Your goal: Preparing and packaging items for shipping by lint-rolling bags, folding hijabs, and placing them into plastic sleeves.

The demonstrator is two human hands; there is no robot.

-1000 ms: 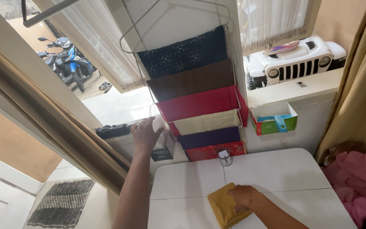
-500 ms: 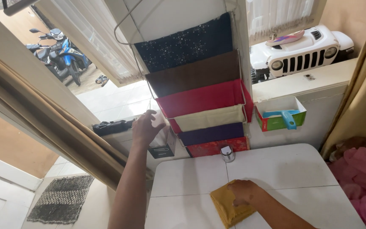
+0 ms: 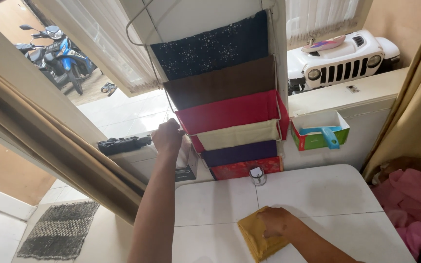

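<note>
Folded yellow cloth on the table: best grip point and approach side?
Probably the near-left corner of the yellow cloth, coming from the left. The right hand presses flat on its far-right part, so that side is covered; the left part lies bare on the white table, its stacked folded edges showing there for fingers to pinch. The left hand is up at the hanging fabric rack.

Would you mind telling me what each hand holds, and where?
Left hand grips the wire hanger rack at its left edge; right hand presses the folded yellow cloth.
</note>
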